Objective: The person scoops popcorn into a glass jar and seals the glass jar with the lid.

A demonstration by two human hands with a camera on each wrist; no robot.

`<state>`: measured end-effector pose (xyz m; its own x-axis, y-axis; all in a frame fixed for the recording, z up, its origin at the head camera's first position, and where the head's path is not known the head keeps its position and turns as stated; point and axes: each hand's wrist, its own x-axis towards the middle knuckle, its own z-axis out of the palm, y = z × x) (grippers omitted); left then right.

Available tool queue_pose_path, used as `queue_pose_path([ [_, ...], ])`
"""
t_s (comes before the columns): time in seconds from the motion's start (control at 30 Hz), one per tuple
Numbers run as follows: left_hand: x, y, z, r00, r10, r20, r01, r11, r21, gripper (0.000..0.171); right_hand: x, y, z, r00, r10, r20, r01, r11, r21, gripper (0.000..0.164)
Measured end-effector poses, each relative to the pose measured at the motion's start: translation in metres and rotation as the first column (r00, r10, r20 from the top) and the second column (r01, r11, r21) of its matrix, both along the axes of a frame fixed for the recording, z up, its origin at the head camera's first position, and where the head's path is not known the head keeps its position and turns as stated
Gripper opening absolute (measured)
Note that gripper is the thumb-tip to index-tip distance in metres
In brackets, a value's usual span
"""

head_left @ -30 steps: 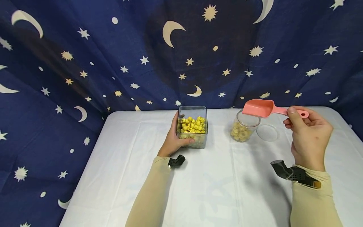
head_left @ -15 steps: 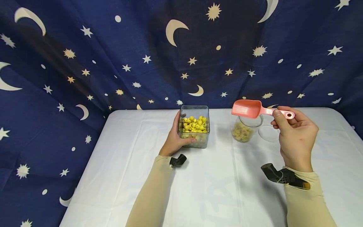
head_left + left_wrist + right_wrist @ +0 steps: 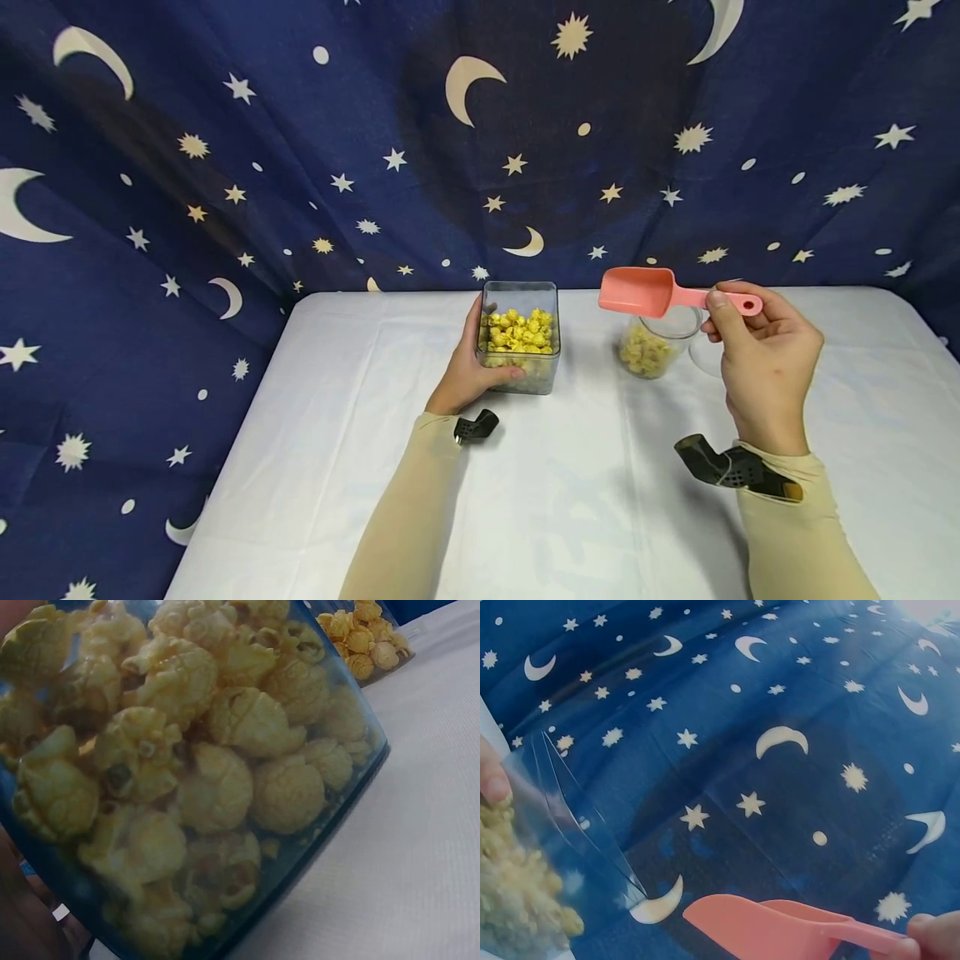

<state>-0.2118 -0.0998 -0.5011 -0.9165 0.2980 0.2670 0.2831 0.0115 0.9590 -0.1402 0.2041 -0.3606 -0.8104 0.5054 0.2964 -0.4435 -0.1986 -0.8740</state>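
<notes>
Left fingers (image 3: 501, 377) grip the popcorn box (image 3: 540, 377), right fingers (image 3: 724, 313) pinch the pink scoop (image 3: 637, 292): slippage could topple the popcorn jar (image 3: 649, 352) left of these.

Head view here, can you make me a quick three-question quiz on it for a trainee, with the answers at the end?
1. Which hand holds the pink scoop?

2. The square box contains:
a) marbles
b) popcorn
c) pencils

3. True or false: the pink scoop is inside the square box.

Key:
1. The right hand.
2. b
3. False; it is held apart from the box, to the box's right in the head view.
</notes>
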Motion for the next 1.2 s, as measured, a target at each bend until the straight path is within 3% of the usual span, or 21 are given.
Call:
queue_pose_path([
  [0.13,0.0,0.0,0.0,1.0,-0.005,-0.001,0.005,1.0,0.002,0.128,0.0,-0.012,0.003,1.0,0.022,-0.006,-0.021,0.998,0.054,0.02],
  [0.37,0.014,0.0,0.029,0.999,-0.041,0.037,0.039,0.999,0.038,0.128,-0.001,-0.028,0.006,1.0,0.021,0.007,-0.022,0.977,0.212,0.017],
  [0.53,0.015,0.0,0.032,0.999,-0.039,0.018,0.038,0.999,0.028,0.128,-0.003,-0.037,0.01,0.999,-0.009,0.041,-0.007,0.932,0.362,0.016],
  [0.67,0.012,-0.001,0.029,0.999,-0.041,0.005,0.041,0.999,0.028,0.129,-0.006,-0.047,0.015,0.998,-0.051,0.04,0.022,0.851,0.525,0.017],
  [0.83,0.004,-0.001,0.013,1.0,-0.025,0.018,0.025,0.999,0.035,0.133,-0.011,-0.059,0.018,0.999,-0.039,-0.032,0.05,0.761,0.647,0.018],
  [0.9,0.001,0.0,0.006,1.0,-0.015,0.018,0.014,1.0,0.025,0.134,-0.013,-0.064,0.017,0.998,-0.033,-0.061,0.066,0.711,0.7,0.019],
  [1.2,0.0,0.001,0.003,1.0,0.004,0.011,-0.004,1.0,-0.002,0.129,-0.025,-0.086,0.022,0.989,0.044,-0.144,0.111,0.427,0.897,0.024],
])
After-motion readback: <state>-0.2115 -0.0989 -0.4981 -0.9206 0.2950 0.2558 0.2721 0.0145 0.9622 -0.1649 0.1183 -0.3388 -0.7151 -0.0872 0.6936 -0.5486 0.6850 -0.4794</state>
